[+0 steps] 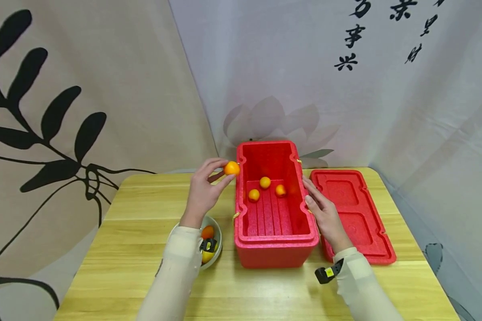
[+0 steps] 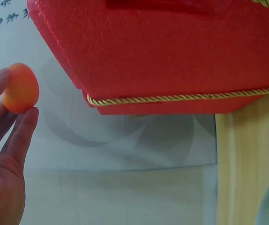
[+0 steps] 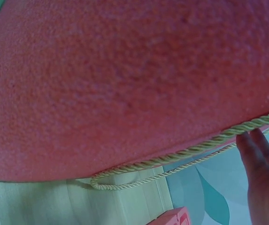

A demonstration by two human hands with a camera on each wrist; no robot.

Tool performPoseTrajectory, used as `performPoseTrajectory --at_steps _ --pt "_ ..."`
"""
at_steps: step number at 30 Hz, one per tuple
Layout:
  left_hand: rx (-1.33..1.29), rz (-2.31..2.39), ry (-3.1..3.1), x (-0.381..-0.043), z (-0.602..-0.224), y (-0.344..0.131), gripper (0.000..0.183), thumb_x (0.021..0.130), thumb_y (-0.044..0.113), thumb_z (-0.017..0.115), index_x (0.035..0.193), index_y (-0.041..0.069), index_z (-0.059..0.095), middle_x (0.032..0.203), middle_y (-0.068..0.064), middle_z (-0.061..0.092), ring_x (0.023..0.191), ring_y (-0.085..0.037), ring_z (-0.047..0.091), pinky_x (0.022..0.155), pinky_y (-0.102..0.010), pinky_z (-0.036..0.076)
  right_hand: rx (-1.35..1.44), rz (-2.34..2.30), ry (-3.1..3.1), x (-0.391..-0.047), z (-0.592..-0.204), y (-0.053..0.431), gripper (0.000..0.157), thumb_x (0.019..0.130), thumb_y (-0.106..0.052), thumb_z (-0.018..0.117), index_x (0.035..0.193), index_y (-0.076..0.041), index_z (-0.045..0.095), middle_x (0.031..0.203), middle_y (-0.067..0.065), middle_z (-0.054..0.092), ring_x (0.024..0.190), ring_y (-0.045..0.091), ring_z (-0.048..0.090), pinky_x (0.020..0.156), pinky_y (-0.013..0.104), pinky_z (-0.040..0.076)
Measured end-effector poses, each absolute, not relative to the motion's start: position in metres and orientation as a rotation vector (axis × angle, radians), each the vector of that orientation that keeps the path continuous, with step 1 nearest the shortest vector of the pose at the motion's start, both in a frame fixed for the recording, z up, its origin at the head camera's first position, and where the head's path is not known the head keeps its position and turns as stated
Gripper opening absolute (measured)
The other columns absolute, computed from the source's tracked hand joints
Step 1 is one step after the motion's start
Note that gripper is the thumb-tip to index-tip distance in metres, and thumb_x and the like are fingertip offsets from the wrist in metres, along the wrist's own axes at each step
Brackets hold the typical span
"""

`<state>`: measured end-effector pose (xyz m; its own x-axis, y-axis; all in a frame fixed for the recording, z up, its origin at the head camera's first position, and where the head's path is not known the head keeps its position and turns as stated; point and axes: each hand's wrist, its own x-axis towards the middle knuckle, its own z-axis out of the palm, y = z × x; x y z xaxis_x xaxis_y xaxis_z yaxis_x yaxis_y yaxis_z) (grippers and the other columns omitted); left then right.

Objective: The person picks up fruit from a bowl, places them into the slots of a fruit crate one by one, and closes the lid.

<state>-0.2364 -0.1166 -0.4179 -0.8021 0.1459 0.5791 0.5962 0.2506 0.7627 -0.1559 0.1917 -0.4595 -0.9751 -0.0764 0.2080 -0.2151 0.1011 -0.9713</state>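
My left hand [image 1: 205, 191] pinches a small, smooth orange fruit [image 1: 231, 168] between thumb and fingertips, beside the far left rim of a red foam box [image 1: 277, 240]. The left wrist view shows the fruit [image 2: 20, 88] as slightly egg-shaped, apart from the box wall. Three similar fruits, one of them a yellow-orange fruit [image 1: 265, 182], lie on the box's ribbed floor. At the right wall, my right hand [image 1: 325, 216] rests against the box with its fingers extended. The right wrist view has the fingertips by a gold rope [image 3: 190, 152] on the box's side.
A pale bowl [image 1: 219, 249] holding more orange and yellow fruits stands left of the box, partly behind the left forearm. The red lid [image 1: 355, 196] lies flat on the wooden table [image 1: 144, 232], right of the box. A printed curtain [image 1: 144, 89] hangs behind the table.
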Motion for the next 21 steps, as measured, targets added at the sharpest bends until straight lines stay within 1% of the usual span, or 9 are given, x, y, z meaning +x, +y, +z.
performPoseTrajectory --at_steps 5,11,12,15,18,21 --pt "-0.691 -1.568 -2.143 -0.238 -0.418 -0.112 0.037 0.081 0.003 0.080 0.116 0.000 0.069 0.115 -0.008 0.062 0.105 -0.023 0.061 0.086 -0.037 0.056 0.289 2.027 -2.249 -0.157 -0.460 0.192 0.049 0.103 -0.014 0.050 0.151 -0.007 0.039 0.157 0.001 0.031 0.143 0.024 0.028 0.092 0.025 0.049" --pt "-0.728 -1.509 -2.161 -0.242 -0.412 -0.112 0.036 0.081 0.000 0.079 0.116 -0.001 0.069 0.116 -0.007 0.061 0.104 -0.020 0.061 0.085 -0.034 0.056 0.311 2.014 -2.250 -0.158 -0.460 0.192 0.049 0.103 -0.013 0.050 0.150 -0.006 0.038 0.158 0.003 0.031 0.143 0.024 0.028 0.094 0.025 0.048" --pt "-0.741 -1.501 -2.161 -0.243 -0.411 -0.112 0.036 0.081 0.002 0.079 0.116 0.000 0.069 0.116 -0.005 0.061 0.104 -0.019 0.061 0.085 -0.032 0.056 0.312 2.012 -2.250 -0.158 -0.460 0.192 0.049 0.103 -0.013 0.050 0.150 -0.006 0.038 0.158 0.004 0.031 0.143 0.024 0.028 0.094 0.024 0.048" --pt "-0.753 -1.506 -2.153 -0.246 -0.407 -0.109 0.035 0.082 0.003 0.079 0.115 0.000 0.069 0.115 -0.005 0.062 0.104 -0.020 0.062 0.085 -0.032 0.056 0.302 2.007 -2.257 -0.158 -0.460 0.193 0.049 0.103 -0.014 0.050 0.150 -0.007 0.039 0.158 0.003 0.031 0.143 0.024 0.028 0.093 0.025 0.048" --pt "-0.758 -1.533 -2.136 -0.248 -0.406 -0.105 0.035 0.082 0.004 0.079 0.116 0.000 0.069 0.115 -0.006 0.062 0.103 -0.020 0.062 0.085 -0.034 0.056 0.282 2.020 -2.258 -0.158 -0.461 0.193 0.049 0.103 -0.016 0.051 0.151 -0.009 0.039 0.157 0.001 0.031 0.143 0.023 0.028 0.093 0.026 0.049" --pt "-0.764 -1.548 -2.133 -0.250 -0.405 -0.102 0.035 0.083 0.005 0.079 0.117 0.000 0.068 0.116 -0.007 0.062 0.103 -0.021 0.062 0.085 -0.035 0.056 0.286 2.027 -2.251 -0.158 -0.461 0.192 0.049 0.104 -0.015 0.050 0.151 -0.009 0.039 0.157 0.001 0.031 0.143 0.023 0.028 0.093 0.026 0.048"
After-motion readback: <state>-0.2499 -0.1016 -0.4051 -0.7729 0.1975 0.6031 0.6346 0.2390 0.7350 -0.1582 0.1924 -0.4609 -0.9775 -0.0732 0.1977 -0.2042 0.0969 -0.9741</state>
